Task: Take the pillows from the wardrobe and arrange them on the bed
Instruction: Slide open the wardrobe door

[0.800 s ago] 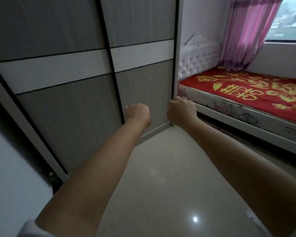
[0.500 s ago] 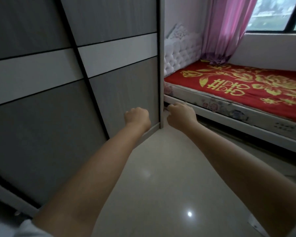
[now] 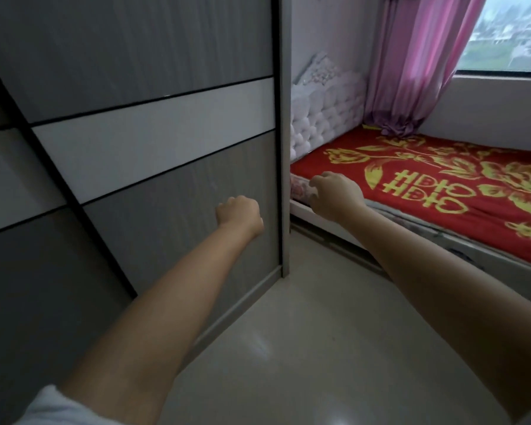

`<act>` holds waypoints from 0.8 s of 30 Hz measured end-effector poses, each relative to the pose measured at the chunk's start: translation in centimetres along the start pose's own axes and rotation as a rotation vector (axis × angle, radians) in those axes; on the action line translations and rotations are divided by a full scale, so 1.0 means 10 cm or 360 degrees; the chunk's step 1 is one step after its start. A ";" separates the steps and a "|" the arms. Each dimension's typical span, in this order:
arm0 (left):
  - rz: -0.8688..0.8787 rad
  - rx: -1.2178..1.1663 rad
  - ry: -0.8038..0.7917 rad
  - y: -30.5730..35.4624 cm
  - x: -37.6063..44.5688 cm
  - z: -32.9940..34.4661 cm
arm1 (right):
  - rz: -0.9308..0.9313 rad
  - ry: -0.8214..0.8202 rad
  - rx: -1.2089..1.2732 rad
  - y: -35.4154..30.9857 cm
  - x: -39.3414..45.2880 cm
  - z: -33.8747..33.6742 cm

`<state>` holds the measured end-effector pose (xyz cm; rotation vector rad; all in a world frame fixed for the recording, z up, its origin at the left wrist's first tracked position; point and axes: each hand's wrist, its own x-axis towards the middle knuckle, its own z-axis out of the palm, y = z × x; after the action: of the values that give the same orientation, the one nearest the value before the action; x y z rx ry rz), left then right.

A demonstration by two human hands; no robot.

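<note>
Left hand (image 3: 239,214) fisted before wardrobe door (image 3: 178,191), right hand (image 3: 334,191) loosely curled, empty

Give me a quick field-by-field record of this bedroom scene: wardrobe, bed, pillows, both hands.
wardrobe: sliding doors shut, grey panels with a white band
bed: red cover with gold pattern, tufted white headboard, right of the wardrobe
pillows: none in view
left hand: closed fist in front of the wardrobe door, holding nothing
right hand: fingers curled, empty, near the bed's edge
window side: pink curtain

left hand (image 3: 239,213) fisted before closed wardrobe (image 3: 154,142) | right hand (image 3: 334,191) curled, empty, near bed (image 3: 442,185)
</note>
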<state>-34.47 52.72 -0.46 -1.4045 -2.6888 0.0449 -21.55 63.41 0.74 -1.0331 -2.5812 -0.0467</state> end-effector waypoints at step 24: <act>0.0331 0.0101 0.1294 -0.05 5.61 -0.35 | -0.0500 0.0779 0.0053 1.35 5.80 1.23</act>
<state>-66.31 98.36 7.65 -1.2973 -1.8609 -0.3426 -55.11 113.62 7.62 -0.5114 -2.2517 -0.2959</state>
